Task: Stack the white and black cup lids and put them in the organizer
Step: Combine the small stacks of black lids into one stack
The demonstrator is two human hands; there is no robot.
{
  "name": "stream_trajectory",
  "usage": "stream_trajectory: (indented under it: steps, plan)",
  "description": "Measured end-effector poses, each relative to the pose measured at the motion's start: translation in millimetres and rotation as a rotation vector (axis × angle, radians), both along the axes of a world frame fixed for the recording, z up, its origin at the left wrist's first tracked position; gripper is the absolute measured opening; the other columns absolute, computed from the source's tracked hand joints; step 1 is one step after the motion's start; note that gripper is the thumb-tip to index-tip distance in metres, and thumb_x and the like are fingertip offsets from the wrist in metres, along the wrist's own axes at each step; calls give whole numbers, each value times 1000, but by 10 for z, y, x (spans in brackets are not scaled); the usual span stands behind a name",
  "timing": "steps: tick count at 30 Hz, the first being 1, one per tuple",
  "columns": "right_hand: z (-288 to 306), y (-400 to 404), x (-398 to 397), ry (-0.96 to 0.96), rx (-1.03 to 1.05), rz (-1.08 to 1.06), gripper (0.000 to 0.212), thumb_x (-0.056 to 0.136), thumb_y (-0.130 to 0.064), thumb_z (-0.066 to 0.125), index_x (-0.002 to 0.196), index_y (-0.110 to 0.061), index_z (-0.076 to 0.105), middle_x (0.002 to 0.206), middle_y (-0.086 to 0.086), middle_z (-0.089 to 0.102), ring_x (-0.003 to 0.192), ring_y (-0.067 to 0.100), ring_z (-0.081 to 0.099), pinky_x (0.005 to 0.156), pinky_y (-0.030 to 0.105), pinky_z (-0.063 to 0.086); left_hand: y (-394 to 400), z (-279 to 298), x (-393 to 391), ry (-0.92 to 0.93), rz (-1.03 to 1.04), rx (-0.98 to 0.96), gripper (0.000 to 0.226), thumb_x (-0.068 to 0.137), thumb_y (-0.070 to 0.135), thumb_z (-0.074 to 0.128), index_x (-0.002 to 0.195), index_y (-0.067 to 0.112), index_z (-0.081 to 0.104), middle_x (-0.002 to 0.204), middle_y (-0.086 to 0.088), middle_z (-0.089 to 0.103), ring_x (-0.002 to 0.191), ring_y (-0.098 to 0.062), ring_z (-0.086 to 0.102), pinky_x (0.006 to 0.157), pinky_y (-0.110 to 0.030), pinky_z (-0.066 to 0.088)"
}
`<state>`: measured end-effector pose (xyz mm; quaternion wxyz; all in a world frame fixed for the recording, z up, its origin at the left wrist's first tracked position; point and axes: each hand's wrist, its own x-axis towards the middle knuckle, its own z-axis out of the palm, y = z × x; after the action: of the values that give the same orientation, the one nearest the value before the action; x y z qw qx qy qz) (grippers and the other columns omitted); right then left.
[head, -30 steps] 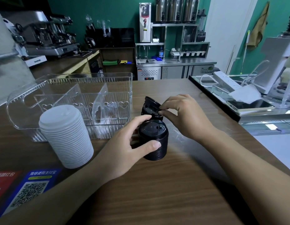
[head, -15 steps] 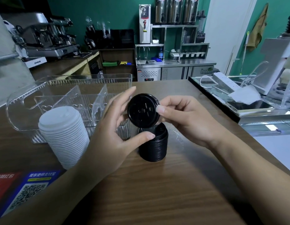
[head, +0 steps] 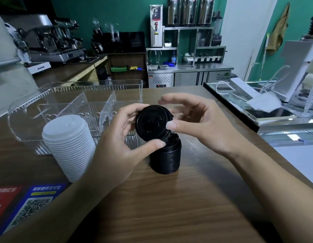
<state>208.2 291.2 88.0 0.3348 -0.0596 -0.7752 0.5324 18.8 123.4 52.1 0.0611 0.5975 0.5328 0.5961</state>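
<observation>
The left hand (head: 115,146) grasps a single black lid (head: 151,122) by its rim, tilted on edge just above the stack of black lids (head: 165,158) on the wooden bench (head: 169,207). The right hand (head: 203,125) touches the lid's edge with its thumb, fingers loosely spread. A stack of white lids (head: 69,146) stands left, before the clear organizer (head: 73,102).

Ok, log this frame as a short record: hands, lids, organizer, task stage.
left hand: holds single black lid, tilted up above the black stack
right hand: thumb on the lid's edge, fingers spread
black stack: upright on wooden counter
white stack: upright, in front of organizer
organizer: clear, holds no lids
stage: stacking black lids
</observation>
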Motion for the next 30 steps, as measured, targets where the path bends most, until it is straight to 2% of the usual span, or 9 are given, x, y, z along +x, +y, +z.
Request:
stream_trajectory:
  steps: [3,6,9,12,16,20,22,26,30]
  plan:
    - [44,16,44,-33,146,-35,69,87,-9,89,152,-10,63,153,2,69,139,26,67,117,61,52,6,-14,-12,23,10,-25,73,84,31,102,147,27,65,142,14,76,140,-19,70,120,-46,55]
    - [45,25,44,-64,188,-11,75,87,-11,90,155,-8,60,154,2,69,145,23,64,122,59,49,15,-50,-41,48,30,-52,73,83,33,99,149,26,67,143,11,76,139,-22,71,119,-53,56]
    - [26,43,48,-105,218,5,77,84,-11,93,154,-7,60,148,3,73,143,21,66,125,53,48,23,-67,-63,72,37,-64,74,83,38,99,150,30,67,144,11,76,140,-21,71,119,-54,56]
    - [5,57,48,-128,218,18,78,82,-16,94,153,-8,62,146,1,75,140,20,68,125,48,48,32,-88,-69,52,43,-103,86,80,47,99,156,29,64,147,17,74,143,-14,69,121,-48,55]
    - [-2,115,79,-147,223,-23,64,83,-18,94,143,-11,72,136,-3,80,132,16,73,122,46,52,31,-113,-64,48,26,-203,102,80,56,98,168,31,53,157,21,68,148,-2,62,126,-42,51]
    - [-23,176,107,-208,190,-43,57,84,-15,94,138,-13,76,130,-4,82,129,15,75,122,45,52,33,-151,-28,90,-16,-347,115,77,59,97,174,45,39,161,41,54,149,16,51,128,-30,44]
    - [-54,196,107,-257,192,-42,56,84,-15,95,137,-15,76,130,-3,82,130,16,74,124,47,50,44,-200,-20,95,-37,-392,118,76,67,98,174,50,35,163,42,52,151,17,48,130,-32,43]
    - [-91,220,108,-306,168,-35,53,85,-15,95,135,-15,78,127,-2,83,128,18,75,123,47,50,90,-280,-29,61,-66,-441,118,74,73,95,172,54,34,168,29,54,155,8,50,131,-43,45]
    - [-92,237,116,-310,172,-18,50,85,-17,95,132,-14,79,126,0,83,127,21,76,123,48,51,101,-317,-38,63,-50,-451,111,75,71,93,169,54,37,164,33,55,152,11,51,130,-42,46]
